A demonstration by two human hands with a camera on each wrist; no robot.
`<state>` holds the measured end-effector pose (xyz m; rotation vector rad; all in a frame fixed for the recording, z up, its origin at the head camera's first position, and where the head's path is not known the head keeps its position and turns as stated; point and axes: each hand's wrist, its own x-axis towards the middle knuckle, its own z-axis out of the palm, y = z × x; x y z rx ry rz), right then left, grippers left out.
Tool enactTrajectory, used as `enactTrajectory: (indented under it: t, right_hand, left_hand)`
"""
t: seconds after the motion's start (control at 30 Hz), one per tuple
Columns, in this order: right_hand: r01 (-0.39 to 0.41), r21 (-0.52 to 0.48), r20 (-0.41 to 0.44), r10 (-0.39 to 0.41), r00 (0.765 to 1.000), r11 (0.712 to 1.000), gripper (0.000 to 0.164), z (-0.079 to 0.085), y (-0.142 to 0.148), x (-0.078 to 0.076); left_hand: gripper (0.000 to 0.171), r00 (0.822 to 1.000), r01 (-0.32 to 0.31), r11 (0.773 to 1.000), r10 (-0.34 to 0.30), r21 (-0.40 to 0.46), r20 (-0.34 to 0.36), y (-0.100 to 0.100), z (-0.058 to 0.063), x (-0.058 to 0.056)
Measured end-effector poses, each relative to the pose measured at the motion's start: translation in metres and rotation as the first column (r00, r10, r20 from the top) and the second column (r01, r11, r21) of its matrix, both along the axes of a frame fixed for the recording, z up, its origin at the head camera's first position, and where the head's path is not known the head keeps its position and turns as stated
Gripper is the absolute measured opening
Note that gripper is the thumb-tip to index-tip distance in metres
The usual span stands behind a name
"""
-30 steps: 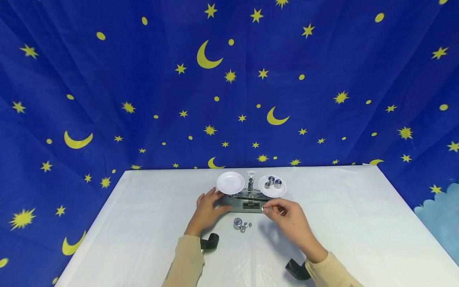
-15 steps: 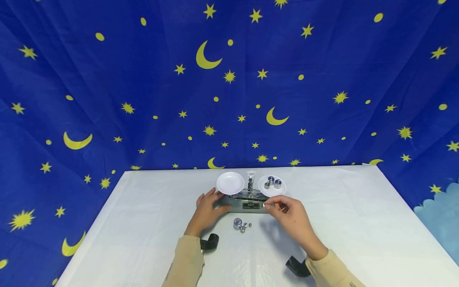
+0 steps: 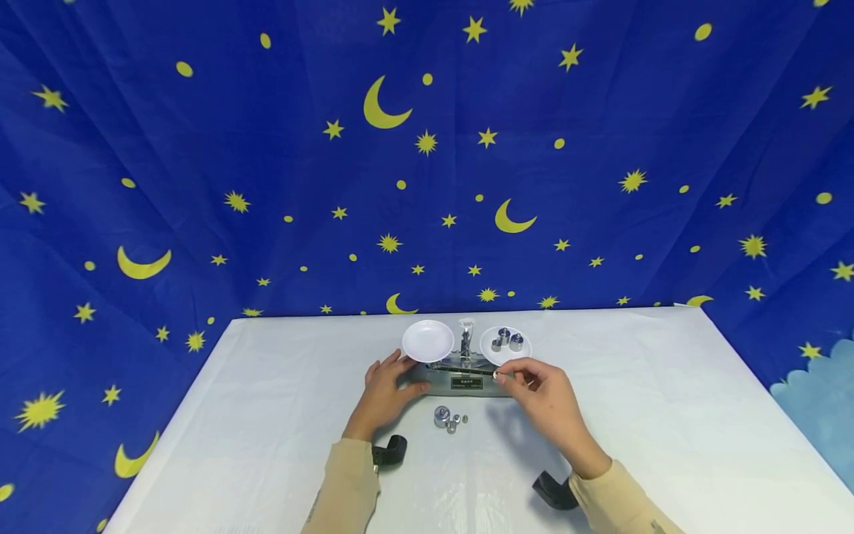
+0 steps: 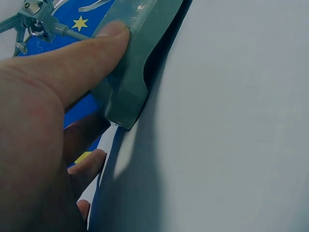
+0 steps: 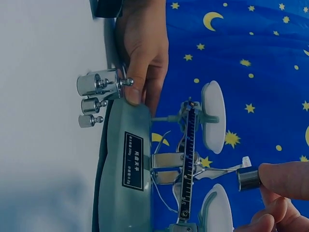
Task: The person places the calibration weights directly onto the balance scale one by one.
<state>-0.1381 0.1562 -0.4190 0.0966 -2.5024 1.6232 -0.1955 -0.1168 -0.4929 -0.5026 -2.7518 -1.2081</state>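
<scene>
A grey-green balance scale (image 3: 437, 383) with two white pans stands on the table. My left hand (image 3: 383, 397) grips the left end of its base; in the left wrist view the thumb (image 4: 104, 48) presses the front and the other fingers reach behind. Between thumb and fingers, my right hand (image 3: 550, 408) pinches a small metal weight (image 5: 248, 179) in front of the right pan (image 3: 489, 357). Several weights (image 3: 505, 336) sit on that pan. Nothing lies on the left pan (image 3: 428, 341).
Several more metal weights (image 3: 442, 416) of different sizes stand close together on the white table (image 3: 267, 430), in front of the base. A blue cloth (image 3: 454, 170) with yellow stars and moons hangs behind the table.
My right hand has moved slightly up and right with the weight, from the front of the base toward the right pan. The left hand keeps its place on the base.
</scene>
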Motion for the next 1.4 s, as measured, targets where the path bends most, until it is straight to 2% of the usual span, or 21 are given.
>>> enactTrajectory:
  t: [0.1, 0.3, 0.57, 1.1, 1.4]
  right_hand:
    - [0.002, -0.015, -0.005, -0.002, 1.000, 1.000, 0.006, 0.000, 0.001, -0.001]
    - [0.009, -0.039, -0.031, -0.011, 0.999, 0.999, 0.009, 0.003, 0.003, -0.001]
    - [0.028, -0.048, -0.036, -0.030, 0.999, 0.998, 0.007, 0.003, 0.007, -0.007]
    - [0.078, -0.066, -0.055, -0.082, 0.995, 0.995, 0.012, 0.000, 0.010, -0.016]
    - [0.089, -0.051, -0.065, -0.092, 0.994, 0.995, 0.006, -0.001, 0.009, -0.018]
  left_hand:
    - [0.057, 1.000, -0.001, 1.000, 0.001, 0.006, -0.011, 0.000, -0.002, 0.000]
    - [0.055, 0.999, -0.014, 1.000, 0.013, 0.016, 0.049, 0.001, 0.001, -0.001]
    - [0.055, 0.997, -0.021, 1.000, 0.022, -0.005, 0.075, 0.001, 0.001, -0.002]
    - [0.056, 0.998, -0.014, 1.000, 0.013, 0.011, 0.069, 0.001, 0.004, -0.001]
    - [0.055, 0.998, -0.011, 1.000, 0.010, 0.009, 0.060, 0.000, 0.004, 0.000]
